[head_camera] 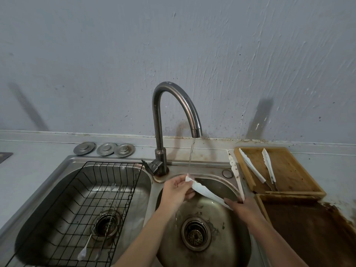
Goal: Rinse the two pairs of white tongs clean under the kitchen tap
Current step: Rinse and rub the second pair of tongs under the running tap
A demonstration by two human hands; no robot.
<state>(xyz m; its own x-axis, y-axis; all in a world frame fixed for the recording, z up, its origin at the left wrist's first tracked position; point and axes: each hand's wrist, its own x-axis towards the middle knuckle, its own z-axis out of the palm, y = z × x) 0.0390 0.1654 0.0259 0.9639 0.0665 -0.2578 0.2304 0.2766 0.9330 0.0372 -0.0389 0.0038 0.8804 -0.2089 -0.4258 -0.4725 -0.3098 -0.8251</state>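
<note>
Water runs from the curved metal tap (174, 105) into the right sink bowl (204, 234). Over that bowl I hold one pair of white tongs (206, 192) spread wide. My right hand (243, 208) grips the hinge end. My left hand (176, 190) pinches the tip of the lower arm right under the stream. The upper arm (236, 174) sticks up and back, and it is speckled with brown dirt. The second pair of white tongs (258, 170) lies in a wooden tray (289, 170) on the right counter.
The left sink bowl holds a black wire rack (81, 205) with a spoon and thin utensils in it. Three metal drain lids (105, 148) lie behind it. A second wooden tray (312, 228) with a dark brown inside sits at the front right.
</note>
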